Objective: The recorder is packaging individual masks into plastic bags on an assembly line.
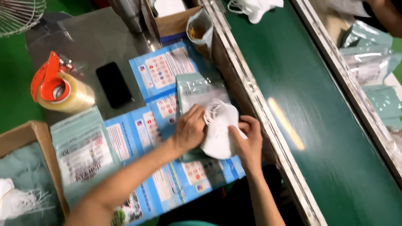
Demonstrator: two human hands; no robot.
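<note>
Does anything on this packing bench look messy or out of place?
Nothing looks spilled or broken. The blue leaflets lie overlapped and askew, and a black phone sits among the supplies beside the tape dispenser.

Left hand (190, 127) and right hand (248, 144): both bare, no gloves, rings or watch visible. Forearms bare, no sleeves in view, entering from 6–7 o'clock. Fingernails short, unpainted.

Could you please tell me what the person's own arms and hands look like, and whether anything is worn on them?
Both hands, left hand and right hand, are bare: no gloves, rings or watch show. The forearms are uncovered too, with no sleeves in view up to the picture's bottom edge. No markings or bands can be made out; the picture is slightly blurred.
</note>
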